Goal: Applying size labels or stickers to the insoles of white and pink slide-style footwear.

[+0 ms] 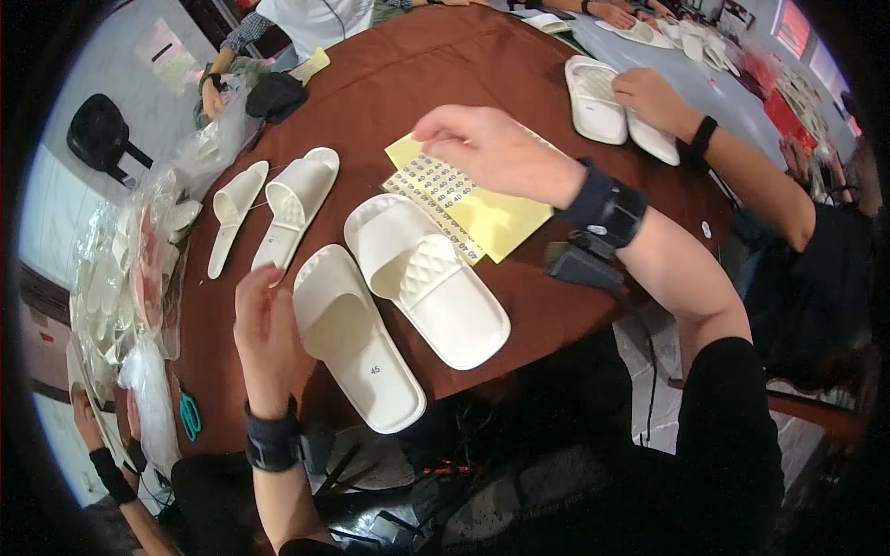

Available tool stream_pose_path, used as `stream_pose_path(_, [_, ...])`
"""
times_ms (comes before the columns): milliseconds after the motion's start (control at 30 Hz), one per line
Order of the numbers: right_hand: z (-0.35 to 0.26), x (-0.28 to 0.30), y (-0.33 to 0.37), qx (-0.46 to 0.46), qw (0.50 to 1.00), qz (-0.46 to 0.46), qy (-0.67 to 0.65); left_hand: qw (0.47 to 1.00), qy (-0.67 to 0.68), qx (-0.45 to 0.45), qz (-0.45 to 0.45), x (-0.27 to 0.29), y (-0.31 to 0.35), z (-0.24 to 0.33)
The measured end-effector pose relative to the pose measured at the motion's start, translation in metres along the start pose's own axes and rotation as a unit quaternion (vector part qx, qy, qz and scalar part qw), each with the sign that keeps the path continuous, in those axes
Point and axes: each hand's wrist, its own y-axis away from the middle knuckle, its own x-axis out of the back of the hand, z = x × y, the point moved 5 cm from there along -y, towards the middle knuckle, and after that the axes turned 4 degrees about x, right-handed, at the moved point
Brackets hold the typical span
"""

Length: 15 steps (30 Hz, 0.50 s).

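Two white slippers lie side by side before me, toes pointing away. The left slipper (357,357) has a small size sticker on its insole; the right slipper (445,296) has a quilted footbed. My left hand (264,329) is raised at the left slipper's outer edge, fingers loosely bent and apart, holding nothing visible. Over yellow sheets of small round stickers (501,222) hovers my right hand (473,144), its fingers curled toward the thumb. Whatever may be between those fingertips is too small to make out. Black bands circle both my wrists.
Another slipper pair (295,199) lies at the left. Clear bags of slippers (130,269) line the table's left edge, near teal scissors (190,417). At the right, a co-worker's hand (654,102) touches a slipper pair (598,102). Other people sit around the brown-covered table (399,74).
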Motion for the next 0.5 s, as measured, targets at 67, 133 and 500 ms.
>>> stream_pose_path(67, [0.004,0.018,0.004,-0.047,0.999,-0.015,-0.017,0.981,-0.122,-0.147,0.010,0.003,0.033,0.024])
stream_pose_path(133, [0.006,0.031,0.008,-0.095,0.995,-0.006,-0.039,0.968,-0.171,-0.182,-0.017,-0.003,0.068,0.039])
stream_pose_path(500, [0.028,0.034,0.024,-0.107,0.985,0.018,-0.134,0.919,-0.249,-0.288,-0.105,-0.074,0.124,0.083])
